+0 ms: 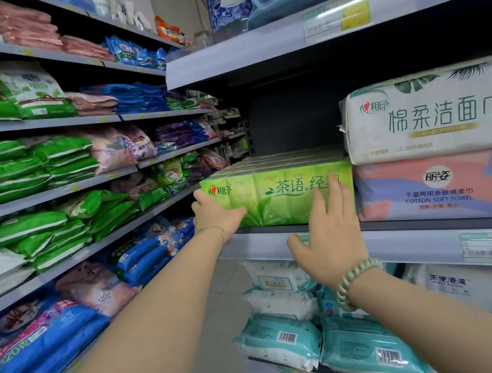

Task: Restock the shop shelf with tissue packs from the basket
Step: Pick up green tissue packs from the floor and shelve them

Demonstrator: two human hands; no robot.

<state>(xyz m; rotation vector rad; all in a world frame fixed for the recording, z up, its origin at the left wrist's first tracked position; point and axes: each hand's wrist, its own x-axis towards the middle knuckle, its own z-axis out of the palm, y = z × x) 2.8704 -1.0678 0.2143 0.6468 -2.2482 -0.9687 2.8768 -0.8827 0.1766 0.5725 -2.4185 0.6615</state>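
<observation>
The left forearm (pixel 150 326) and right forearm (pixel 447 325) reach up from the bottom of the view to the shelf (pixel 403 237). The right wrist wears a bead bracelet (pixel 356 281).

The right hand (pixel 330 231) is released. Its fingers are straight and spread flat against the front face of the green tissue pack (pixel 277 194), and its thumb hangs over the shelf lip. This looks like a push to seat the pack, not a grasp.

The left hand (pixel 216 212) grasps the pack's left front corner. Its thumb lies across the face, and its fingers seem to wrap round the end, out of sight. It probably steers that free end, which has nothing beside it.

The pack lies flat on the shelf with its printed face outward for shoppers. Its front sits close to the shelf lip. Its right end touches the pink towel pack (pixel 441 187), which carries the white facial-towel pack (pixel 433 112). That neighbour works as a stop to square the pack against.

There is dark open space above the green pack, which could take another layer. The basket is not in view. Wet-wipe packs (pixel 279 339) fill the tier below.
</observation>
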